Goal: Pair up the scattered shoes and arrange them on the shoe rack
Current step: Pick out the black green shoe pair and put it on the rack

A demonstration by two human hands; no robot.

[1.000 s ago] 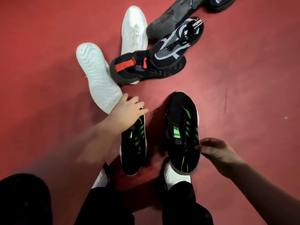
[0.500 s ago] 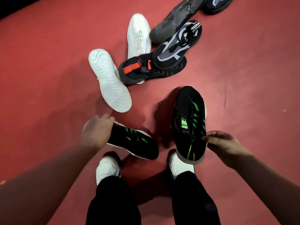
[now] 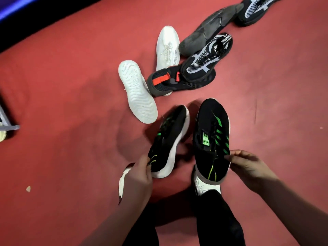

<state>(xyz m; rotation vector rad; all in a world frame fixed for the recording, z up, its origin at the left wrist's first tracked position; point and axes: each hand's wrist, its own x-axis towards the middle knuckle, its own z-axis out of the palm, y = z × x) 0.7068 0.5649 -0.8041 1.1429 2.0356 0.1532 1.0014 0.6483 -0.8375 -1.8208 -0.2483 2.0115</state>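
Observation:
Two black shoes with green stripes are in my hands above the red floor. My left hand (image 3: 139, 176) grips the heel of the left one (image 3: 168, 139), which is tilted on its side with its white sole showing. My right hand (image 3: 248, 167) pinches the heel edge of the right one (image 3: 211, 139), held upright, toe pointing away. Beyond them lie a white shoe turned sole up (image 3: 137, 91), a white shoe upright (image 3: 167, 45), a black shoe with a red strap (image 3: 177, 82), a black-and-grey patterned shoe (image 3: 207, 61) and a dark grey shoe (image 3: 209, 27).
A second patterned black shoe (image 3: 253, 9) lies at the top right edge. A grey frame corner (image 3: 8, 125) shows at the left edge. My own white shoes (image 3: 205, 185) and black trousers are below the hands. A small scrap (image 3: 28, 189) lies on the floor.
My left hand has lifted its green-striped shoe by the heel and swung it round beside the right one, toe now pointing away. The view has shifted right and down.

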